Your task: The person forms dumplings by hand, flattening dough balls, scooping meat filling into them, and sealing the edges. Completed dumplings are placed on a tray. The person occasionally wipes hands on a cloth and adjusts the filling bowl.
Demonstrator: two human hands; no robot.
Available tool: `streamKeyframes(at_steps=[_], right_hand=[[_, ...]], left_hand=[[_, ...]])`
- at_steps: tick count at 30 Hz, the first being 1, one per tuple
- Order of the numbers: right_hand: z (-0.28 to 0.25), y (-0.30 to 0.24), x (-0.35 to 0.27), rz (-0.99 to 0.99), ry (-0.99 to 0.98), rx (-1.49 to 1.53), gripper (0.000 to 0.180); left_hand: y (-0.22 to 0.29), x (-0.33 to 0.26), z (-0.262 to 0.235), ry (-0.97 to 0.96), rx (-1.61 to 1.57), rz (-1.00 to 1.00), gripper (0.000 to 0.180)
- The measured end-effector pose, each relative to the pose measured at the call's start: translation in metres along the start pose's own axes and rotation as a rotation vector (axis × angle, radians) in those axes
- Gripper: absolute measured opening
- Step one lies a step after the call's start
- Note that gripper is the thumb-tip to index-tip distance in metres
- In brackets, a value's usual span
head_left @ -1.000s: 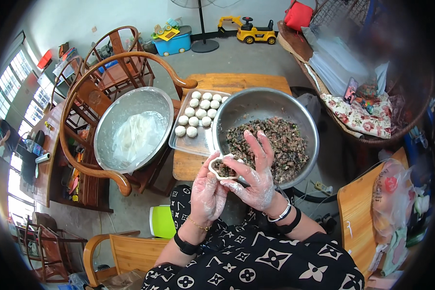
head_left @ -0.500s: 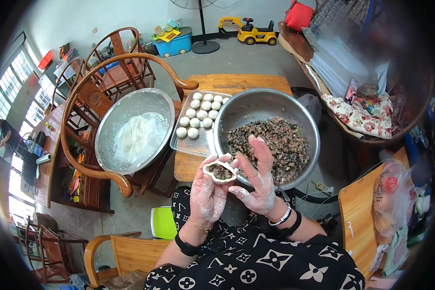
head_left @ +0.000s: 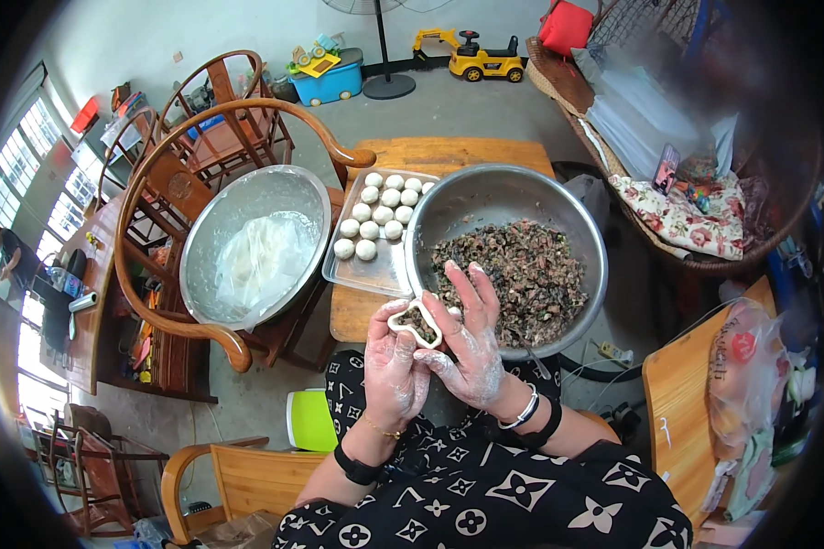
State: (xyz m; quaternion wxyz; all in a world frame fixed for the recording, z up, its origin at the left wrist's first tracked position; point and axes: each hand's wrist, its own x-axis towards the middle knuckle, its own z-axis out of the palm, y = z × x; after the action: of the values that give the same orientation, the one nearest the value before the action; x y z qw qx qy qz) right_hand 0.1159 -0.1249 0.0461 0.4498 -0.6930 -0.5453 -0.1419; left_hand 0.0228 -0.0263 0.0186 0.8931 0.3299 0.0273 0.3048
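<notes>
While cradling the dough cup in the left hand, brings the right hand in closer to the rim! Compared with 0.5 seconds ago, shows a tilted, squarer mouth in place of that soft, wide oval. Looks narrower too, so probably counts as progress in gathering the edge.

Curls the left hand snugly around the cup, carrying the whole piece there with thumb and fingers. On the right, sets index finger and thumb just about the near side of the rim, with the other fingers raised, spread and bare of any load; cannot tell whether actually pinching dough.

Still leaves the minced filling exposed inside: not sealed yet, judging by that opening. Keeps the cup at the near left edge of the metal bowl, in front of the main heap of filling.

Beyond, matches the earlier view in the tray of white balls, with not 1 added. Seems, then, to be mid-shaping, and needing even pressure to avoid tearing that thin rim.
</notes>
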Motion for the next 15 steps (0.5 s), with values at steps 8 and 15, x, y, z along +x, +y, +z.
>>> streamKeyframes(at_steps=[8,15], right_hand=[[-0.002,0.009,0.004,0.006,0.002,-0.009,0.046],[-0.006,0.007,0.008,0.033,0.003,-0.046,0.045]], left_hand=[[0.005,-0.001,0.012,0.043,0.183,0.030,0.047],[0.008,-0.001,0.017,-0.057,-0.023,-0.033,0.055]])
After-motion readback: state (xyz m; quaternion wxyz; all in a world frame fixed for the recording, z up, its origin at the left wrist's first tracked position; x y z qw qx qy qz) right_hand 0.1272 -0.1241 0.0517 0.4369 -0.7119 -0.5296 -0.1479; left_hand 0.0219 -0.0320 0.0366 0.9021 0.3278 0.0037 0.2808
